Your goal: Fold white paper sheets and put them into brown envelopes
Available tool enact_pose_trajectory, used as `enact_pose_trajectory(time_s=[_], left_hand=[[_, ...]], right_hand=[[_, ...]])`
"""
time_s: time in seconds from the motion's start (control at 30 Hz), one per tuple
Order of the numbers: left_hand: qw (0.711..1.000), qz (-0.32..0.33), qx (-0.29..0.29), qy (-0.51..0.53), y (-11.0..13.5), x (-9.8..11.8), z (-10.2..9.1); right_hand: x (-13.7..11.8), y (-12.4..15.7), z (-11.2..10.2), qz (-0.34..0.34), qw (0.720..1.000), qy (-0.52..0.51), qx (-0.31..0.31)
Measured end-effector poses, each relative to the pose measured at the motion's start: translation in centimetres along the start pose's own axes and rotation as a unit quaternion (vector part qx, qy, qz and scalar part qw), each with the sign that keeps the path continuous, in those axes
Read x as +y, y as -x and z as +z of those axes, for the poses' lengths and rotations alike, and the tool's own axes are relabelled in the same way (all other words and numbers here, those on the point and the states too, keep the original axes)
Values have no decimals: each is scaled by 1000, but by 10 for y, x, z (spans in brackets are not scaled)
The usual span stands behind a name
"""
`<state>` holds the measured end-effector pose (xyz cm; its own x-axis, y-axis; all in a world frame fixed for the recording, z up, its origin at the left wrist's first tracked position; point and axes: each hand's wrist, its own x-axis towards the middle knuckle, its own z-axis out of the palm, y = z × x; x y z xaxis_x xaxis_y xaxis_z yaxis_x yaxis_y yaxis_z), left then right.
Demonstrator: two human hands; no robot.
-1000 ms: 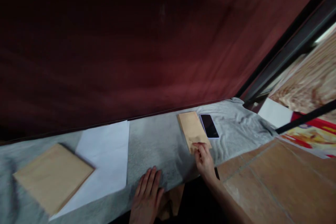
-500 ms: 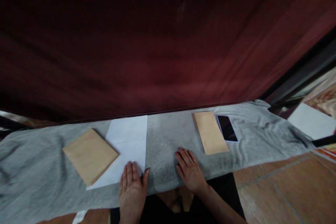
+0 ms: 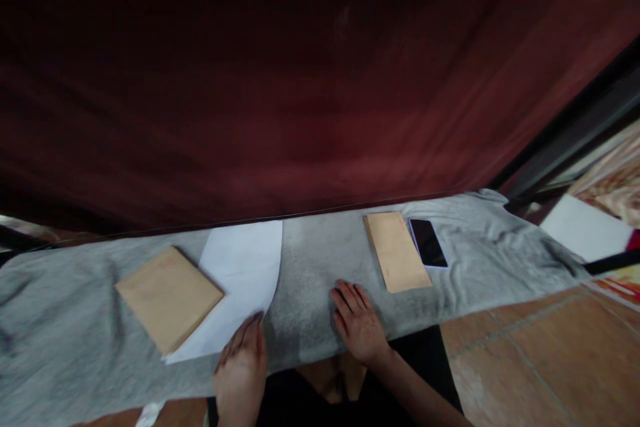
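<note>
My left hand (image 3: 241,363) is turned on its side at the near corner of a white sheet of paper (image 3: 243,267), with its fingers closed on that corner, which curls up slightly. My right hand (image 3: 357,323) lies flat with fingers spread on the grey cloth (image 3: 310,260), holding nothing. A brown envelope (image 3: 167,297) lies partly over the left side of the sheet. A narrower brown envelope (image 3: 397,251) lies to the right of my right hand, with a black phone (image 3: 428,243) beside it.
A dark red curtain (image 3: 300,80) hangs right behind the cloth-covered ledge. Brown floor tiles (image 3: 540,353) show at the lower right. Another white sheet (image 3: 583,228) and printed material lie at the far right, beyond a dark frame.
My right hand let go of the narrow envelope and came back to rest flat on the cloth. My left hand slid left to the sheet, then turned and closed on its corner.
</note>
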<state>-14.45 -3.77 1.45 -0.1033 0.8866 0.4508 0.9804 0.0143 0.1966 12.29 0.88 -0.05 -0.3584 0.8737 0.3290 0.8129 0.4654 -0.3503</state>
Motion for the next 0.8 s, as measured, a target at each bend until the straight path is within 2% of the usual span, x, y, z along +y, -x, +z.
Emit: enact_pose_trajectory(time_s=[0.1,0.23,0.3,0.47,0.57,0.63,0.7,0.77,0.8], left_hand=[[997,9,11,-80,-6,9,-8],[994,-13,-18,-105,-10,6,-8],[995,-25,-29,-88,-10,-2,-3],[997,18,-73,13,-8,-27,13],[996,23,-89,5,-8,-32,11],[996,21,-80,-22,-8,-25,4],[997,39,-59,-34,-9,-11,-4],[993,110,-49,-12,-9,13,-9],[988,145,-49,0,-7,27,-9]], right_hand=[[0,0,1,-2,1000,0,2],[-1,0,0,-1,1000,-2,4],[0,0,-1,-3,1000,-3,2],[0,0,-1,-6,1000,-7,1],[0,1,-2,-1,1000,-20,2],[2,0,-2,8,999,-48,1],[4,-2,-3,35,993,-110,1],[5,-9,-4,93,974,-207,6],[4,-13,-4,131,956,-263,8]])
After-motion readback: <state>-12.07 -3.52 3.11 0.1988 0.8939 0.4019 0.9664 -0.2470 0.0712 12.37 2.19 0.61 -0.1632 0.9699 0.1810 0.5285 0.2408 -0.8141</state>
